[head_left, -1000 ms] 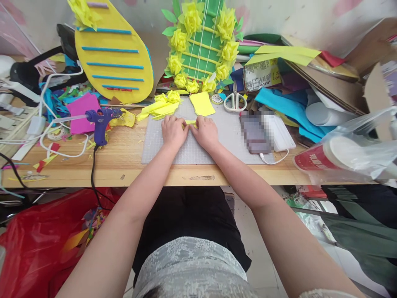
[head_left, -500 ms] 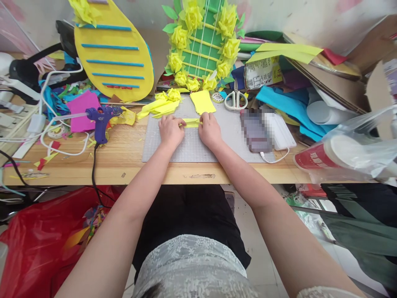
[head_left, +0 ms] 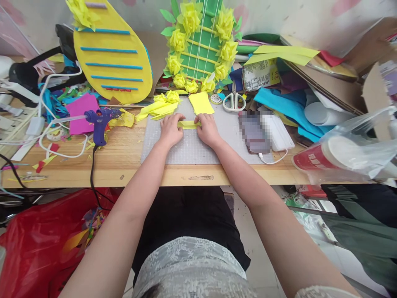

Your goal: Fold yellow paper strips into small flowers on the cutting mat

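Observation:
A narrow folded strip of yellow crepe paper (head_left: 189, 124) lies across the grey cutting mat (head_left: 198, 151). My left hand (head_left: 171, 129) is closed on its left end, fingers curled over the paper. At the other end my right hand (head_left: 207, 128) grips it in the same way, thumb hidden from view. Just beyond the hands rests a stack of yellow paper squares (head_left: 201, 103). Folded yellow paper pieces and a small flower (head_left: 163, 105) lie at the mat's upper left.
White-handled scissors (head_left: 234, 102), a tape roll (head_left: 216, 99) and a phone (head_left: 254, 130) beside a white power bank (head_left: 281, 136) are to the right. A purple glue gun (head_left: 101, 124) stands left. A bagged cup (head_left: 322, 153) sits at the right edge. Paper guitar shapes lean behind.
The fingers of both hands have shifted slightly along the strip, and its top edge now looks folded flatter. The view has moved a little; other things stay put.

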Tool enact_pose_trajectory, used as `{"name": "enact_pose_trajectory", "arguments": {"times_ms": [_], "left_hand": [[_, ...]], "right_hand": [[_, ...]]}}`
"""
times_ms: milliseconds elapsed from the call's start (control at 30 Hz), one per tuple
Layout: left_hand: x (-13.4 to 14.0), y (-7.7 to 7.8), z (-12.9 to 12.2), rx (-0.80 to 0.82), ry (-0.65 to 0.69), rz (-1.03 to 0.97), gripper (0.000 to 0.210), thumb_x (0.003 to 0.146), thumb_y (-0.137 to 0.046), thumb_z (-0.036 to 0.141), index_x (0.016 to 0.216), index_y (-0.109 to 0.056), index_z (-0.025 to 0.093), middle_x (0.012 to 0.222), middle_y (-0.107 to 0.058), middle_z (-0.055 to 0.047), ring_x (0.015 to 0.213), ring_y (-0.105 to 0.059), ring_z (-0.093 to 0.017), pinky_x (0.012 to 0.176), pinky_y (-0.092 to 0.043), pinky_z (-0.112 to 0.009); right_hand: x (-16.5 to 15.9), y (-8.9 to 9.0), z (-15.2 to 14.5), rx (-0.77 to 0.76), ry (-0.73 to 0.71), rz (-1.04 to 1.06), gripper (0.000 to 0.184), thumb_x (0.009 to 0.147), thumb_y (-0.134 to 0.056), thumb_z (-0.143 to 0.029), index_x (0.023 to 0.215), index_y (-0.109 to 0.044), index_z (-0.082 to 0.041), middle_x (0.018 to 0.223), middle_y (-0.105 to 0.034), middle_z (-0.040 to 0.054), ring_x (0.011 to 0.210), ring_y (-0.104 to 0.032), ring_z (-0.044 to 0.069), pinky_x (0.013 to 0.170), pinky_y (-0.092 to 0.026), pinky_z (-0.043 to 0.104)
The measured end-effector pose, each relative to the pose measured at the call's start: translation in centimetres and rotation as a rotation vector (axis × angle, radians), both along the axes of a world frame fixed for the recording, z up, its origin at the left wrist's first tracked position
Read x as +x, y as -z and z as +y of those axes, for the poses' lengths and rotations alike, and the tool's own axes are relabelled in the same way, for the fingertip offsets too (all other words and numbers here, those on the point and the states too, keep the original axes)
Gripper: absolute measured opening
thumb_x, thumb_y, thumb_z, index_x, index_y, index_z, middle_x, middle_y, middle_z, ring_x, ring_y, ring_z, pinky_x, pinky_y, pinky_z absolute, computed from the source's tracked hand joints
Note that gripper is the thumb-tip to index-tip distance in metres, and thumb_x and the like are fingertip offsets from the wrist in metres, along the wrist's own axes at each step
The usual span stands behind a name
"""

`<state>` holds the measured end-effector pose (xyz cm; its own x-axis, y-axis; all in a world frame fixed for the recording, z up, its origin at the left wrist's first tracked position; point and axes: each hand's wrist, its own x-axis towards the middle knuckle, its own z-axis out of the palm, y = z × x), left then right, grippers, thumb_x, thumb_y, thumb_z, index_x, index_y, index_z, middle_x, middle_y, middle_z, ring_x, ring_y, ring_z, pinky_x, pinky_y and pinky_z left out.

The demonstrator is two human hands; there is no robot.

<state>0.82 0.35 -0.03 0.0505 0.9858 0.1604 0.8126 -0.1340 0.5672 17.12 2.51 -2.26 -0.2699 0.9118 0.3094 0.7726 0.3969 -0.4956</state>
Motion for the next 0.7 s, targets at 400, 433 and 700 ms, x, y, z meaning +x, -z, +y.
{"name": "enact_pose_trajectory", "arguments": {"times_ms": [400, 433, 700], "left_hand": [[0.2, 0.1, 1.0, 0.062, 0.058, -0.078, 0.02, 0.073, -0.058, 0.015, 0.092, -0.065, 0.02, 0.098, -0.072, -0.005, 0.1, -0.061, -0.024, 0.097, -0.037, -0.042], [0.2, 0.2, 1.1, 0.073, 0.064, -0.069, 0.016, 0.075, -0.056, 0.015, 0.088, -0.065, 0.02, 0.097, -0.072, -0.005, 0.099, -0.062, -0.023, 0.096, -0.037, -0.042], [-0.3, 0.5, 1.3, 0.139, 0.152, 0.037, 0.019, 0.076, -0.055, 0.013, 0.087, -0.067, 0.021, 0.096, -0.071, -0.005, 0.101, -0.06, -0.025, 0.094, -0.038, -0.041]], "right_hand": [[0.2, 0.6, 0.6, 0.013, -0.046, 0.084, 0.031, 0.066, -0.041, -0.005, 0.091, -0.05, -0.022, 0.092, -0.061, 0.0067, 0.087, -0.051, 0.022, 0.083, -0.043, 0.039], [0.2, 0.4, 0.5, 0.005, -0.049, 0.09, 0.032, 0.066, -0.043, -0.006, 0.092, -0.05, -0.021, 0.092, -0.062, 0.0067, 0.088, -0.051, 0.022, 0.083, -0.043, 0.039], [0.4, 0.1, 0.5, -0.011, -0.029, 0.083, 0.02, 0.072, -0.045, -0.012, 0.086, -0.055, -0.021, 0.091, -0.063, 0.0077, 0.089, -0.053, 0.023, 0.083, -0.044, 0.04]]}}
